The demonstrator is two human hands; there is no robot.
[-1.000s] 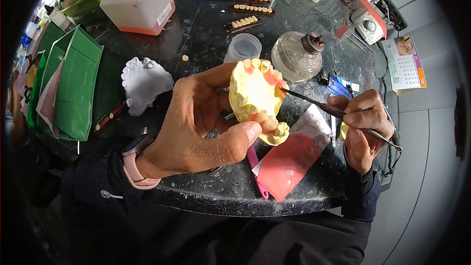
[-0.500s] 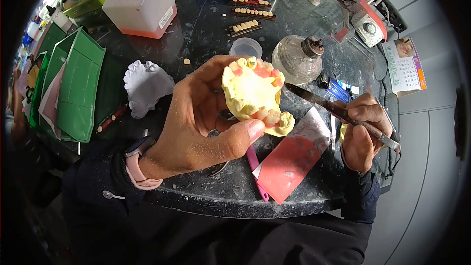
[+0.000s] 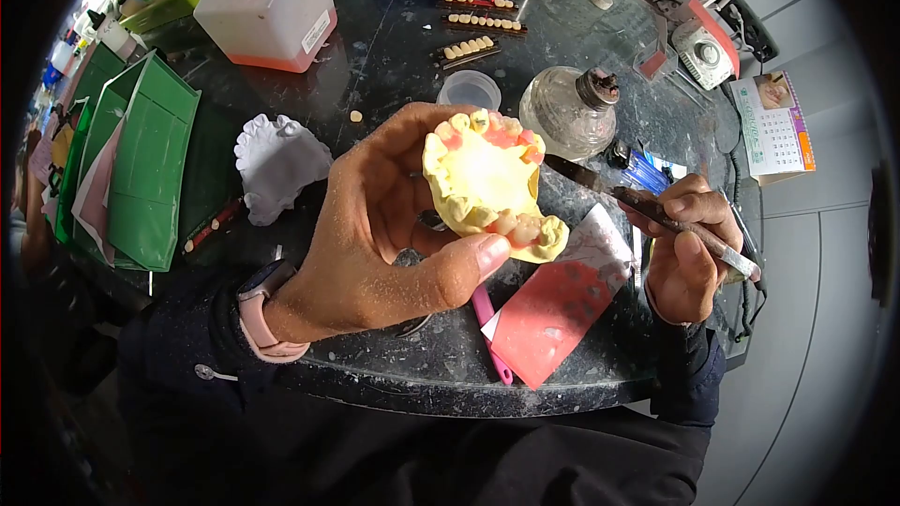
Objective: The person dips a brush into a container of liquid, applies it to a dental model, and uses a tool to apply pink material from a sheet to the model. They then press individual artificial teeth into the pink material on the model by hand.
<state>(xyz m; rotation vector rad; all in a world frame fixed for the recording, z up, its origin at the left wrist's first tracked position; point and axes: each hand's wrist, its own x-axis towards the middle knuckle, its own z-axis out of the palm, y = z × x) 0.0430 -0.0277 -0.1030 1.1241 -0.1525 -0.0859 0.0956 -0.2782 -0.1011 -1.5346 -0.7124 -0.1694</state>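
My left hand grips a yellow plaster dental model by its side, thumb over the lower edge. Pink wax and several artificial teeth sit along the model's arch, and strong light washes out its middle. Between the fingers and thumb of my right hand is a wax knife. Its dark blade points left, with the tip close to the model's right side. Below the knife lies a pink wax sheet, partly over a pink-handled tool.
A glass spirit burner stands behind the knife, beside a small clear cup. On the left are a white plaster model, a green bin and a jug of pink liquid. Strips of artificial teeth lie at the back.
My right hand and the wax knife have shifted slightly to the left. The model in my left hand has turned very slightly; both grips stay the same.
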